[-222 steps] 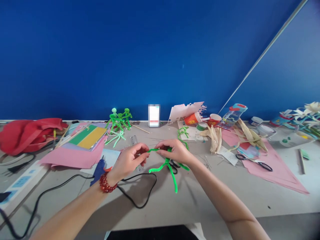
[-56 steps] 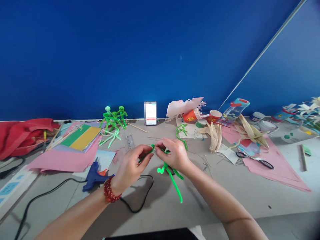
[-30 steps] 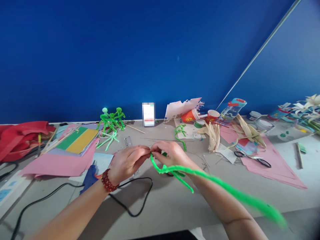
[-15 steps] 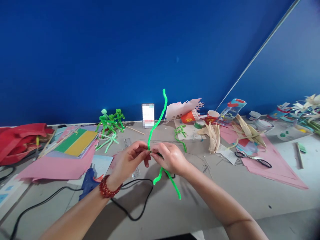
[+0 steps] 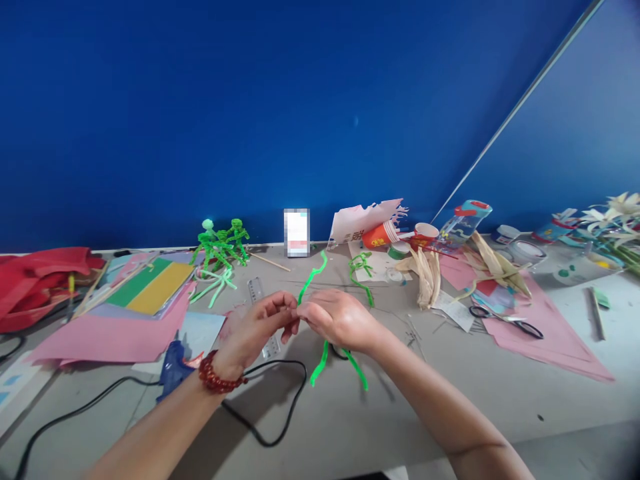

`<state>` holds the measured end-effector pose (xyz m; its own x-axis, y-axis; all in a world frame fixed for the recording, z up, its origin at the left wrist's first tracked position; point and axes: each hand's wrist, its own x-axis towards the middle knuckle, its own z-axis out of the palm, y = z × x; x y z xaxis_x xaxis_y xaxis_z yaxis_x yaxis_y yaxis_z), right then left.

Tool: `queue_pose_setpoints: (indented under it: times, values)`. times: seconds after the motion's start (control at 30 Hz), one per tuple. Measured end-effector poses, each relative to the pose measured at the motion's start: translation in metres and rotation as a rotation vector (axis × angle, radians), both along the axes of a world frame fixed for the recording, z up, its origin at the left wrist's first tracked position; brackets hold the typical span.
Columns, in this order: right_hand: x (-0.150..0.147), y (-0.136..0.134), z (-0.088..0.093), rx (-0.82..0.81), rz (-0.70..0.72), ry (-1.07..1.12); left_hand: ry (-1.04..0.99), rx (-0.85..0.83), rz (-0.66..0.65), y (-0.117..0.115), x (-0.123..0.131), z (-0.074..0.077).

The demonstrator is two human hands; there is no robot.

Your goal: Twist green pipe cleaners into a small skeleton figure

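Both my hands meet above the middle of the table on a bright green pipe cleaner. My left hand, with a red bead bracelet at its wrist, pinches it with thumb and fingertips. Closed over it from the other side is my right hand, its fingers partly hidden behind its back. One end sticks up above the fingers, and two green ends hang below my right hand. The part between the fingers is hidden. Behind my right hand lies a bent green pipe-cleaner piece on the table.
Green pipe-cleaner figures stand at the back left. A blue glue gun with a black cord lies by my left forearm. A clear ruler, scissors, paper cups, pink paper and dried husks are spread about.
The upright end of the pipe cleaner has become much shorter above my fingers and now kinks. The two lower ends have shifted slightly. My hands stay nearly in place.
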<state>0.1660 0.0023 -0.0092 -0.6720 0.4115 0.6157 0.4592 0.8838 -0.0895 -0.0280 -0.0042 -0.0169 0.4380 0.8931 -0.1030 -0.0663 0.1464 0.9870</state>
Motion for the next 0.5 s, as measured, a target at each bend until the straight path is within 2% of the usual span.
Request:
queue_pose_setpoints:
  times: [0.17, 0.3, 0.4, 0.5]
  values:
    - [0.011, 0.004, 0.009, -0.187, -0.098, 0.0, 0.086, 0.224, 0.082, -0.006, 0.002, 0.001]
    - [0.017, 0.009, 0.015, -0.308, -0.04, 0.014, 0.191, 0.394, 0.115, -0.008, 0.002, 0.002]
    - [0.016, 0.011, 0.015, -0.308, 0.004, 0.045, 0.16, 0.343, 0.114, -0.007, 0.004, 0.003]
    - [0.014, 0.01, 0.013, -0.24, -0.019, 0.024, 0.128, 0.242, 0.091, -0.004, 0.006, 0.007]
